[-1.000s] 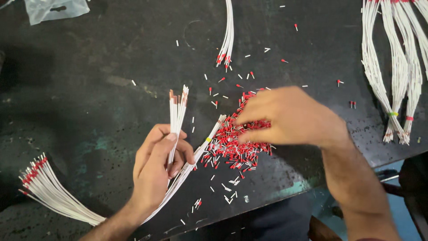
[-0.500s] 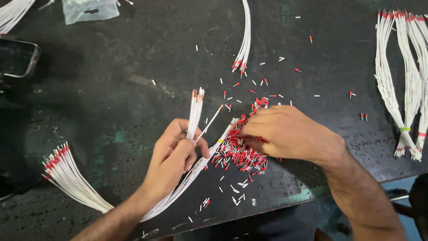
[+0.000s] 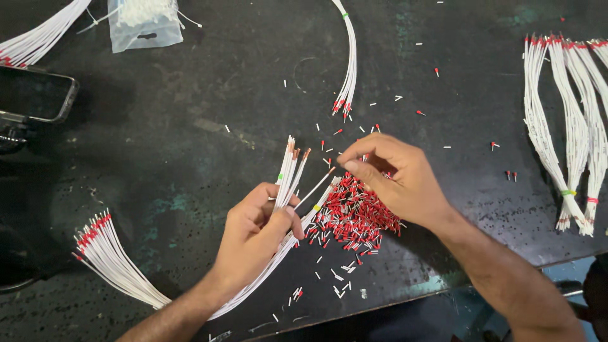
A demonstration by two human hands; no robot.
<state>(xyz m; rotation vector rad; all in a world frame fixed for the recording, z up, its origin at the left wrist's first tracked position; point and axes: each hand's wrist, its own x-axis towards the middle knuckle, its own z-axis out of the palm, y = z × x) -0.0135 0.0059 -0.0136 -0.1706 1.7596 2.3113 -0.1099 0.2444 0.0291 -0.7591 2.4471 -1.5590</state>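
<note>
On the dark, scuffed metal worktable (image 3: 190, 126): left hand (image 3: 256, 231) clamps a bundle of thin white wires (image 3: 285, 174), one bare end fanned out; right hand (image 3: 396, 177) pinches something hidden over the heap of small red ferrules (image 3: 354, 215). Best seated squarely, one at a time.

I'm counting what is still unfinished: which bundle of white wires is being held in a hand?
The bundle in the left hand, the white wire bundle fanning toward the lower left; the other bundles lie untouched on the table.
</note>
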